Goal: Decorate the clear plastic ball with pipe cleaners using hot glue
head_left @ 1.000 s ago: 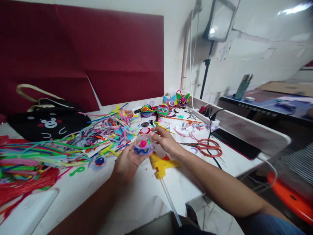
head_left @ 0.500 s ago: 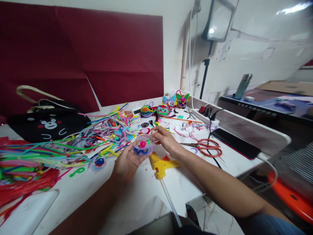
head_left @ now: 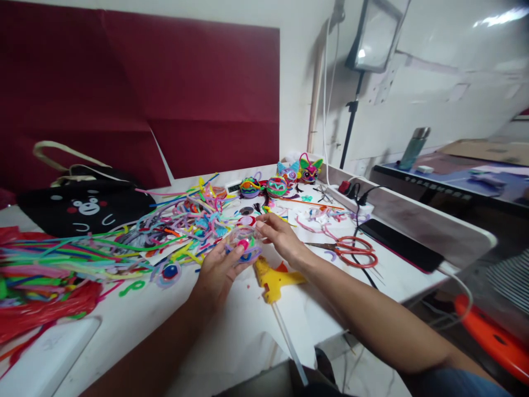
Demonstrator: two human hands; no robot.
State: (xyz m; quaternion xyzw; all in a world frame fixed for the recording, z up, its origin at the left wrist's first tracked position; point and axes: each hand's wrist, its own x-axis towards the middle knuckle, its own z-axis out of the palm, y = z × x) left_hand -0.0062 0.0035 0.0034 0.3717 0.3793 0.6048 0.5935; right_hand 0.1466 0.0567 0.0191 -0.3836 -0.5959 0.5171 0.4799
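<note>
My left hand (head_left: 219, 271) holds a small clear ball (head_left: 250, 251) wound with coloured pipe cleaners, a bright pink spot on its near side. The thumb presses on the front of the ball and the fingers cup it from below. My right hand (head_left: 278, 234) reaches to the ball's right side, its fingertips bent together at the upper edge; what they pinch, if anything, is hidden. Just below the ball lies a yellow hot glue gun (head_left: 273, 281) with a clear glue stick (head_left: 289, 337) sticking out of its back.
Pipe cleaners (head_left: 157, 242) heap across the left side by a black bag (head_left: 82, 208). Decorated balls (head_left: 276, 187) stand at the back. Orange-handled scissors (head_left: 356, 251), a phone (head_left: 400, 244) and a power strip (head_left: 349, 199) lie to the right. A blue-centred disc (head_left: 169, 272) rests left of my hands.
My left thumb has come over the front of the ball, and the ball has turned slightly. The whole view has shifted a little; the right hand keeps its place at the ball.
</note>
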